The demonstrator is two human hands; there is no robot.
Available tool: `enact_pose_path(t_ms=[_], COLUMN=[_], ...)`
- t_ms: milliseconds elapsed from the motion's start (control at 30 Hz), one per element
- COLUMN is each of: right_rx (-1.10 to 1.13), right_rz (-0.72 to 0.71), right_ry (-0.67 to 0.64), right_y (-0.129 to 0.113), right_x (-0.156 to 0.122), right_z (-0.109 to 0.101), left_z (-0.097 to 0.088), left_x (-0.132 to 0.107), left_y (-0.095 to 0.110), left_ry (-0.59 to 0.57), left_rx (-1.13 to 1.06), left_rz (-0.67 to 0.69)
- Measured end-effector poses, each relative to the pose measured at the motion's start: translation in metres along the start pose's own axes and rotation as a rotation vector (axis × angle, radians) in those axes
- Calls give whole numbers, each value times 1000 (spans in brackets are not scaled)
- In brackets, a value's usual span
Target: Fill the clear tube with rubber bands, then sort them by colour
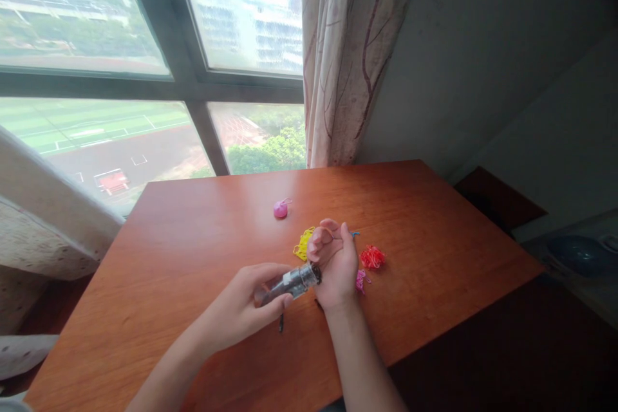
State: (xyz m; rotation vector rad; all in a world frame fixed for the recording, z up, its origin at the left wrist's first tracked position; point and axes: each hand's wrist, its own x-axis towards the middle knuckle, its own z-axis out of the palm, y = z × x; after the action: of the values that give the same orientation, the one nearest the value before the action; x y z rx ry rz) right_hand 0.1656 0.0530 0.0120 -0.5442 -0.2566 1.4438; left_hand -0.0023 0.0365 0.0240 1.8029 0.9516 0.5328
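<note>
A left hand [241,301] grips a transparent cylindrical jar [292,282], dark contents [317,273] remaining, at the open, cupped right hand [340,269], red stringy loops [373,257] already out at right.

A room [458,45] of a home, as it seems, is shown on a high floor. At twelve o'clock, a curtain [333,58] with a branch pattern is hung; at ten, a sports field [96,122] is seen from above through a window [188,85]; at six, a polished wooden table [217,225] is placed.
</note>
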Motion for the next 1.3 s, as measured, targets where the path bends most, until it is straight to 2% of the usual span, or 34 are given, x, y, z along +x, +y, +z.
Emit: enact_pose_path(t_ms=[133, 333, 533, 633, 867, 1133, 1300], right_rx=[-179, -454, -648, -692, -589, -190, -104], right_rz=[-38, -128, 42, 94, 107, 93, 64], right_ry=[-115, -256, -488, -521, -402, -139, -52], right_y=[-2, -3, -21, -24, -22, -29, -29], right_x=[-7, -17, -21, -18, -10, 5, 9], right_z=[6, 11, 18, 19, 26, 28, 32], left_z=[2, 7, 8, 7, 7, 8, 9], left_x=[0, 2, 3, 3, 1, -1, 0], left_y=[0, -3, 1, 4, 2, -4, -1], left_ry=[-1, 59, 45, 4, 19, 21, 39], left_rx=[-35, 2, 17, -16, -117, -200, -218], left_rz=[18, 59, 86, 104, 40, -5, 29])
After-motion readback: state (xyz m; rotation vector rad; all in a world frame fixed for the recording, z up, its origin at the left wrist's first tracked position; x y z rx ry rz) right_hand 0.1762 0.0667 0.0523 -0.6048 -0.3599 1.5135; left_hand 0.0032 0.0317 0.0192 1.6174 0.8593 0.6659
